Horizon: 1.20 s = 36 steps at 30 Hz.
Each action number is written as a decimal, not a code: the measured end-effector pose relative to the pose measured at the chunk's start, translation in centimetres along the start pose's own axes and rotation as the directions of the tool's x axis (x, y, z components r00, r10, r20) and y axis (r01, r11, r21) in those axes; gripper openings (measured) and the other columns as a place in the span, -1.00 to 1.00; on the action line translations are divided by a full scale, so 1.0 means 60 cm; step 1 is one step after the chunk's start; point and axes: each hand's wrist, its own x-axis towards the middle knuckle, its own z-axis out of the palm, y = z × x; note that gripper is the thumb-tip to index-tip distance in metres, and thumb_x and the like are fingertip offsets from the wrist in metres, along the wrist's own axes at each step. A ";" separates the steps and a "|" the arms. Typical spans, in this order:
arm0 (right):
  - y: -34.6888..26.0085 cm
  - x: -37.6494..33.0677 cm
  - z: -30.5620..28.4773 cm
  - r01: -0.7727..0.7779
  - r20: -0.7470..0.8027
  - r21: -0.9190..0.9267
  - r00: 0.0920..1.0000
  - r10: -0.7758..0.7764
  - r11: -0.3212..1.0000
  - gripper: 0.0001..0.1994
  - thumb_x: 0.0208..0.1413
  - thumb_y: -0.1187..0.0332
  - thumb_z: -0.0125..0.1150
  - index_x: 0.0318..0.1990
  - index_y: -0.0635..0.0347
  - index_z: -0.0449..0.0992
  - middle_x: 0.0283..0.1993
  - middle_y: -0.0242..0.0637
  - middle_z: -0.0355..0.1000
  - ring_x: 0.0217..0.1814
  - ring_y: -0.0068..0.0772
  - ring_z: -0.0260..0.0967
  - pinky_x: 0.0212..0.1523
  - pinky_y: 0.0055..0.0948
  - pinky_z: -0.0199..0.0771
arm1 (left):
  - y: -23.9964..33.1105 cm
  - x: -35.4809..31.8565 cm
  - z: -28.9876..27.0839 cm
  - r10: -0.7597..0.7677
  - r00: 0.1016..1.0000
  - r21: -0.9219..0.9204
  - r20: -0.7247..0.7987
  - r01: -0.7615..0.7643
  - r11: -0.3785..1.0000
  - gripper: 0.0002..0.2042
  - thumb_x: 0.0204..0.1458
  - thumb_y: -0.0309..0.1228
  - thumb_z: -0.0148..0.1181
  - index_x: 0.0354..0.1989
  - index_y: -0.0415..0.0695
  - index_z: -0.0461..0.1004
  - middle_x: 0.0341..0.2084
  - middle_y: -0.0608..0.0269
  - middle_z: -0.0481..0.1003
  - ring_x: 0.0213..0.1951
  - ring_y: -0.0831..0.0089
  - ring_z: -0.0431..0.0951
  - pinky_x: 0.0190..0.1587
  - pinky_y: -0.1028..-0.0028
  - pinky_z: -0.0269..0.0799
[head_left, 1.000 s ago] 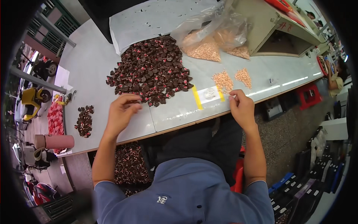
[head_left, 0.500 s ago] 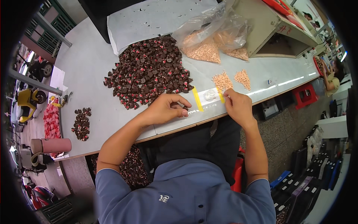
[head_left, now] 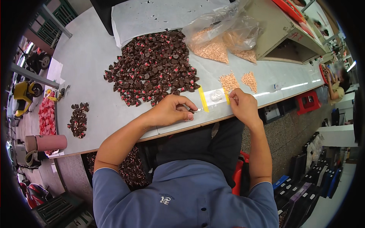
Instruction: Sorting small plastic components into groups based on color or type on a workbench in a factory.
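My left hand is closed in a pinch near the table's front edge, with a small dark piece between thumb and fingertips. It looks like the dark brown, pink-marked pieces heaped in a large pile just beyond. My right hand is also closed, thumb and fingertips together beside the right yellow tape strip; whatever they hold is too small to make out. Between the hands, a clear round item lies on a white patch bordered on the left by another yellow strip. Small beige pieces lie just beyond my right fingers.
Another beige heap and clear bags of beige pieces lie farther back, beside a grey-green box. At left are a small dark pile, a pink cylinder and pink-red pieces. A red stool stands beyond the table edge.
The whole view has shifted slightly. Both hands stay in nearly the same places over the table, still closed; the dark piece remains at my left fingertips.
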 end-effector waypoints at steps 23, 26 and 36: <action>-0.129 -0.029 0.028 0.240 0.040 0.514 0.952 -0.303 0.823 -0.90 -0.05 0.60 0.28 -0.40 0.25 0.47 -0.71 -0.47 0.24 -0.70 -0.71 0.16 -0.66 -0.61 0.14 | -0.001 0.004 0.006 -0.114 0.981 -0.242 0.159 0.151 0.958 -0.78 0.11 -0.42 0.28 -0.15 -0.30 0.52 -0.31 0.12 0.60 -0.28 0.44 0.65 -0.25 0.56 0.57; -0.133 -0.028 0.037 0.275 0.031 0.487 0.943 -0.331 0.829 -0.90 -0.05 0.60 0.28 -0.38 0.25 0.48 -0.69 -0.44 0.30 -0.70 -0.70 0.20 -0.66 -0.60 0.16 | -0.002 0.001 0.006 -0.107 0.981 -0.241 0.161 0.145 0.960 -0.78 0.12 -0.40 0.29 -0.17 -0.29 0.53 -0.34 0.11 0.61 -0.29 0.44 0.65 -0.26 0.56 0.57; -0.136 -0.032 0.039 0.277 -0.004 0.522 0.947 -0.322 0.807 -0.90 -0.02 0.58 0.30 -0.36 0.25 0.49 -0.66 -0.40 0.34 -0.70 -0.63 0.24 -0.65 -0.57 0.19 | -0.002 -0.003 0.002 -0.123 0.980 -0.269 0.156 0.162 0.949 -0.79 0.13 -0.36 0.28 -0.20 -0.27 0.53 -0.32 0.16 0.59 -0.30 0.44 0.65 -0.28 0.55 0.58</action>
